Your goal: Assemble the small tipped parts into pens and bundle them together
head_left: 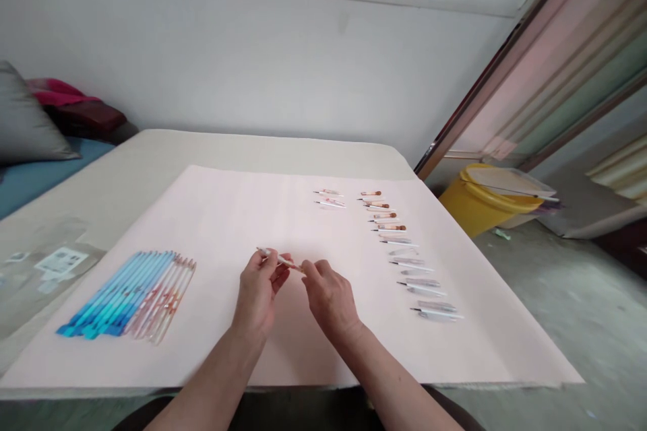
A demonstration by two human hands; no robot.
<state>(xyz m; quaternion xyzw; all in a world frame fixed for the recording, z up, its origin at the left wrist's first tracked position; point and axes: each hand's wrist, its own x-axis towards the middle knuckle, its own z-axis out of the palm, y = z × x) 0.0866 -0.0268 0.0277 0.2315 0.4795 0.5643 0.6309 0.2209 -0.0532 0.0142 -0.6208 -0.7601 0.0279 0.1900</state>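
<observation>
Between both hands, above the pink sheet (298, 357), is a slim white pen (284, 260) with reddish marks. My left hand (257, 291) is closed around its barrel, the tip end poking out to the upper left. At the pen's right end, the fingertips of my right hand (331, 296) pinch an orange-brown end piece; whether it is joined to the barrel I cannot tell. Beyond my hands lie two small sets of pen parts (331, 203). Farther right runs a column of pen parts, some with brown tops (391, 228), others clear and white (437, 308).
On the left, several blue pens (118, 289) lie side by side with clear pink-patterned pens (164, 303). Clear plastic packaging (63, 262) sits at the table's left edge. A yellow bin (468, 199) stands on the floor at right. The white wall (283, 60) borders the table's back.
</observation>
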